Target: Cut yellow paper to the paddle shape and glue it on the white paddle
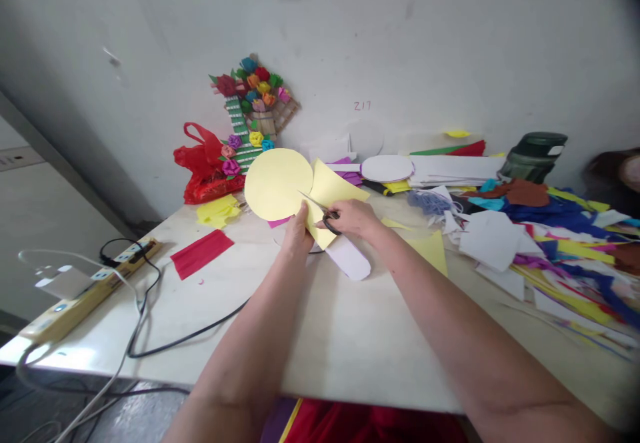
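Pale yellow paper [279, 183], cut to a round shape on its left, is pinched at its lower edge by my left hand [298, 231]. My right hand [353, 217] grips black-handled scissors [330, 219], whose blades point up and left across the paper. To the right of the blades, a yellow offcut [336, 186] spreads away from the round part; whether it is still joined near my fingers I cannot tell. Just below my hands lies a white paper strip with a rounded end [353, 259].
A red paper rectangle [202, 254] and a power strip [95, 289] with cables lie left. Paper flowers [255, 86] and a red plastic bag [203, 163] stand behind. Paper scraps [560, 229] and a dark green bottle [534, 157] are at right. A white oval [387, 168] lies behind.
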A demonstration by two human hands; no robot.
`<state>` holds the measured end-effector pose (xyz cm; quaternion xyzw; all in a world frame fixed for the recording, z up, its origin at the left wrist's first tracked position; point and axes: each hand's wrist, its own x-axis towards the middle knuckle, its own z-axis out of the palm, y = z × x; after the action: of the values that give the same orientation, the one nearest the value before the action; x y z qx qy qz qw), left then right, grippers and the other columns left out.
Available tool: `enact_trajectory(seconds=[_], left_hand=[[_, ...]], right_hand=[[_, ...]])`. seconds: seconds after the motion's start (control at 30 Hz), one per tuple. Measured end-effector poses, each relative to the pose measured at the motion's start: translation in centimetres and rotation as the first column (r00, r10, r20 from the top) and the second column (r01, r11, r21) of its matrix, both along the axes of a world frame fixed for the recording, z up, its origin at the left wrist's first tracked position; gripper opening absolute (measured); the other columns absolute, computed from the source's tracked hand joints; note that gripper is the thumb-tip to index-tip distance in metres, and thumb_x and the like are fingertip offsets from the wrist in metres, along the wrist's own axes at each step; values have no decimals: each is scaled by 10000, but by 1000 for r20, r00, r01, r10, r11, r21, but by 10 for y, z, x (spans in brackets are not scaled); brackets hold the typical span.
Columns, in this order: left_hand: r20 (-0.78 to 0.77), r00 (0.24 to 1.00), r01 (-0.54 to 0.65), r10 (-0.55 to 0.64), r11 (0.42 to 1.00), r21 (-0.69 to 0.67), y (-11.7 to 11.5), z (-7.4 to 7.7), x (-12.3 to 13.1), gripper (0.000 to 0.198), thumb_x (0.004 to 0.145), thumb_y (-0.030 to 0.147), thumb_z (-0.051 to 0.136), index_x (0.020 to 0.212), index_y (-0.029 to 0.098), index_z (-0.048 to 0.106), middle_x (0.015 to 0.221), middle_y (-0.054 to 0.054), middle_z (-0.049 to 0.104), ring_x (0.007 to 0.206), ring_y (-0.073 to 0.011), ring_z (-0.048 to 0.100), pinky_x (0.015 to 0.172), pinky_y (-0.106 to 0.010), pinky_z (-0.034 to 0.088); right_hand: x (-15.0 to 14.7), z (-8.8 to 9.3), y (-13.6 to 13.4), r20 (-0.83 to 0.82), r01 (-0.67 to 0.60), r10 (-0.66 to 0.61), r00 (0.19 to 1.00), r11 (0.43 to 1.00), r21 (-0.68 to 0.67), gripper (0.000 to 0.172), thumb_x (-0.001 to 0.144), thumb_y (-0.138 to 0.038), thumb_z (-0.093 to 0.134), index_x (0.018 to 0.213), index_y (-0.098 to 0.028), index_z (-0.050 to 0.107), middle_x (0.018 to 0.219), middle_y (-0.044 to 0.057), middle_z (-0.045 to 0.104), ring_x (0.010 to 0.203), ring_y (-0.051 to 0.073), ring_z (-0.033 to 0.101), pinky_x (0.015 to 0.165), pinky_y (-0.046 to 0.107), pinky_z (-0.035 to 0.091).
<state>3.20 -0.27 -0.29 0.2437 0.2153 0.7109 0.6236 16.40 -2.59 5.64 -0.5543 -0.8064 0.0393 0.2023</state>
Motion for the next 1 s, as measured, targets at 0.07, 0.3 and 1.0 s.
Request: enact_trajectory(seconds=[0.07,0.3,1.0], left_hand=[[-3,1000,-2,2,1000,6,0,0,1,306,767,229,599,1048,112,574,1107,-127,624,1083,-259,546,961,-382,417],[-12,1000,-6,6,1000,19,1,-2,1,292,768,230,599,1035,113,576,1137,-126,608,1080,-254,548,971,-382,408],[8,999,-34,35,998,-57,-2,4,3,247,789,210,574,1025,136,578,1160,-112,597,1123,-246,517,950,-367,435]], right_hand=[[0,-1,1,1,2,-2,1000,1000,1,442,652,-650,509,738,-239,648,745,22,672,724,165,583,537,232,298],[0,-3,3,-11,-1,1,1000,1000,1,428,649,-640,517,746,-245,649,753,15,675,721,161,581,534,231,293],[3,-11,8,-117,-74,81,990,995,65,370,657,-564,565,755,-222,668,702,6,666,644,130,556,524,222,292]])
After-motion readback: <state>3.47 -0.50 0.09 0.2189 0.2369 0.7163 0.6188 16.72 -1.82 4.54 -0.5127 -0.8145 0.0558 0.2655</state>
